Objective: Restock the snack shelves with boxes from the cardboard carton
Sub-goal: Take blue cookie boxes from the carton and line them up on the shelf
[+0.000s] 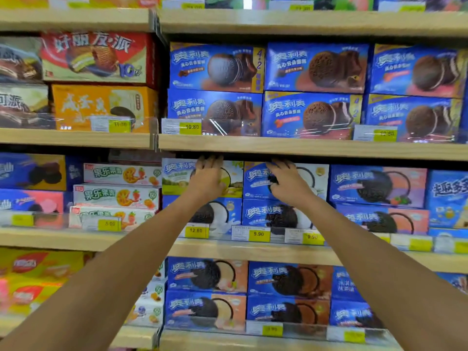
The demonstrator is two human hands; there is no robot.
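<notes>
Green box (177, 177) sits on the top layer of the third shelf (253, 252) down, directly on a blue box (222, 214). Left hand (207, 178) lies flat on the green box's front, fingers spread and extended, tips reaching its upper edge under the shelf board (304, 148) above. No grasp closed around it.

Beside it, touching on the right, a blue-white box (255, 178) on the same layer, stacked on another blue box (268, 215). Right hand (286, 181) rests on its front, fingers slightly curled and apart, tips at the top edge; whether they hook over the edge cannot be told.

Both forearms reach up from the lower frame.

Yellow price tags on the rail below: 12.80 (196, 230), 9.90 (258, 234), 9.90 (312, 236).

Carton not in view. Picture is motion-blurred.
</notes>
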